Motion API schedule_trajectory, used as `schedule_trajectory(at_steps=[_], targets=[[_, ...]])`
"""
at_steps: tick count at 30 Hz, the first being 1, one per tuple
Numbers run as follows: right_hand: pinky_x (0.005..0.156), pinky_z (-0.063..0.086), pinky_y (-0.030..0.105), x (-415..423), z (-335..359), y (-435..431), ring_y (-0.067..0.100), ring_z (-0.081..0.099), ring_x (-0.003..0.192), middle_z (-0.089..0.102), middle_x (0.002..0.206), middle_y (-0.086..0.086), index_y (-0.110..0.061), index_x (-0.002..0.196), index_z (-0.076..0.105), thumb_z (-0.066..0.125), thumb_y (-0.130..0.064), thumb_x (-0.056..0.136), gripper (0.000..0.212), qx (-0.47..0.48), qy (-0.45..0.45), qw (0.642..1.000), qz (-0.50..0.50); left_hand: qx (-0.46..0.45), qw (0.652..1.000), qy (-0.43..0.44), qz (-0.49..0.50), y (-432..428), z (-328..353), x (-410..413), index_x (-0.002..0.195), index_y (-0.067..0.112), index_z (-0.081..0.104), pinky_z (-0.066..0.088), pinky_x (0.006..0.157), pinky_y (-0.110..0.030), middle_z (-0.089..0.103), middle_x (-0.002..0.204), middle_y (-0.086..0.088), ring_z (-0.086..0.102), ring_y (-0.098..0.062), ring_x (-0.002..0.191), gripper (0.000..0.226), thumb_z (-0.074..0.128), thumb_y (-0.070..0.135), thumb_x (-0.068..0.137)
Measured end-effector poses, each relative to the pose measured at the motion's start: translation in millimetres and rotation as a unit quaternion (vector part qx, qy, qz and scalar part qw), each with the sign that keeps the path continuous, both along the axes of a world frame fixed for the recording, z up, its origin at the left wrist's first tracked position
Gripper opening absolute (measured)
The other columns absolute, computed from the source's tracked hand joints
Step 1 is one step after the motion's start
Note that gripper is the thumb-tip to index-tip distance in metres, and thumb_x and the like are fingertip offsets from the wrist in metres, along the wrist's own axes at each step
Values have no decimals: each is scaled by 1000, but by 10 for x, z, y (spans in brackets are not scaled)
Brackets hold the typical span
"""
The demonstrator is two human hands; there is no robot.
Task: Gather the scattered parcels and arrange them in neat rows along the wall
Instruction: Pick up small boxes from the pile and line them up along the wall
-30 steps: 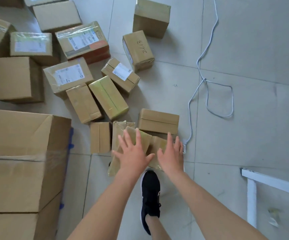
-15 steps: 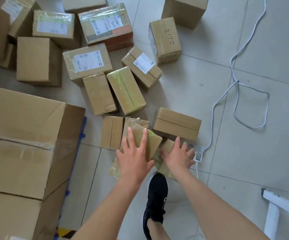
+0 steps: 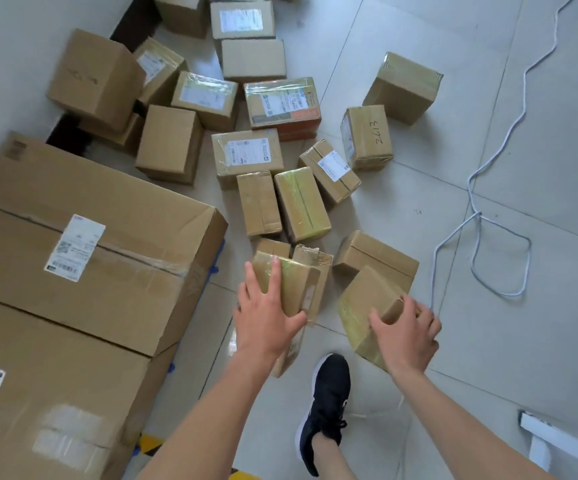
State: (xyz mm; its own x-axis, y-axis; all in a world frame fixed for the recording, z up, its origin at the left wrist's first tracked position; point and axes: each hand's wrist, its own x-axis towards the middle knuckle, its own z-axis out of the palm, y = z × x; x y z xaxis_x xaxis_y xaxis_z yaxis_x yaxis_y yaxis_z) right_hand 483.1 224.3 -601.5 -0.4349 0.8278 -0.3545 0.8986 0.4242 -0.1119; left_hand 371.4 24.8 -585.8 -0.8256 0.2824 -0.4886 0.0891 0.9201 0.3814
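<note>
Several brown cardboard parcels lie scattered over the tiled floor, from the wall at the upper left down to my feet. My left hand (image 3: 267, 315) grips a small taped parcel (image 3: 292, 284) that rests on a flat packet (image 3: 310, 271). My right hand (image 3: 406, 332) grips the near corner of a second taped parcel (image 3: 367, 306), tilted just above the floor. Just beyond it lies a long plain box (image 3: 375, 259). Farther off sit a green-taped box (image 3: 301, 204), a box marked 2613 (image 3: 367, 136) and an orange-edged labelled box (image 3: 282, 103).
Two very large cartons (image 3: 83, 258) stand at the left. A white cable (image 3: 481, 216) loops over the floor at the right. A white frame (image 3: 557, 441) sits at the lower right. My black shoe (image 3: 325, 407) is planted between my arms. The wall (image 3: 20, 46) runs at the upper left.
Both hands went from resting flat on the pile to closing on separate parcels. The right parcel has come away from the pile toward me and to the right. The view has swung left.
</note>
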Motion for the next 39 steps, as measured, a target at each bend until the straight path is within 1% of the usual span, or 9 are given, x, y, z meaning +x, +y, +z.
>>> schedule_trajectory(at_steps=[7,12,18,23,26,31,34,37,39], targets=[[96,43,53,-875,1169,-950,33,33,131,47,136,13,-19,132,48,73,-48,77,67,25,187,980,57,82,975,-21,205,-1375,923,-129,150,45,-10,34,106,-58,-5,163,-8,12,-42,146,111,68,66,74],[105,38,50,-1292,1668,-2437,21,24,137,37,143,-1,-31,136,37,66,-55,80,68,-125,267,943,151,141,917,-13,373,-2934,1459,-160,150,47,-7,37,107,-58,0,162,-2,23,-38,143,113,71,67,69],[106,42,44,-1295,1679,-4732,17,36,136,43,144,-2,-28,141,36,64,-61,80,75,-274,251,889,267,149,846,57,509,-5075,1777,339,148,50,-6,36,110,-54,5,161,1,28,-33,142,112,70,70,67],[96,49,35,-785,1529,-6492,10,48,119,44,137,-5,-28,143,37,66,-61,81,75,-364,204,836,357,123,769,86,621,-6728,1746,1277,151,45,-2,31,114,-45,10,159,-10,30,-30,142,113,73,67,69],[90,42,21,-335,1410,-7360,5,45,116,43,136,-8,-28,146,34,66,-60,82,78,-416,180,805,382,110,712,94,687,-7501,1610,1938,155,36,5,33,114,-49,17,158,-13,30,-31,142,114,74,65,69],[97,47,36,288,1154,-8415,12,53,121,55,133,-5,-22,140,42,67,-54,84,69,-444,138,790,400,175,628,88,753,-8370,1261,2789,149,33,24,49,100,-48,46,145,-8,57,-25,120,98,78,55,70],[91,39,22,446,877,-8660,6,50,115,53,122,-19,-28,133,42,68,-50,85,59,-441,136,799,386,232,583,95,773,-8593,917,2943,135,30,35,54,88,-35,61,126,0,65,-14,103,83,82,46,69],[98,32,28,424,550,-8647,9,45,121,48,131,-14,-22,148,34,67,-49,87,74,-406,122,817,392,239,586,77,770,-8751,559,2909,147,25,29,48,99,-39,55,132,2,59,-20,114,93,81,47,73],[101,35,34,346,323,-8613,18,46,130,51,139,-7,-19,147,37,64,-48,90,69,-376,86,825,413,248,595,65,762,-8862,329,2844,152,27,26,44,103,-39,51,139,3,54,-20,121,94,78,47,76]])
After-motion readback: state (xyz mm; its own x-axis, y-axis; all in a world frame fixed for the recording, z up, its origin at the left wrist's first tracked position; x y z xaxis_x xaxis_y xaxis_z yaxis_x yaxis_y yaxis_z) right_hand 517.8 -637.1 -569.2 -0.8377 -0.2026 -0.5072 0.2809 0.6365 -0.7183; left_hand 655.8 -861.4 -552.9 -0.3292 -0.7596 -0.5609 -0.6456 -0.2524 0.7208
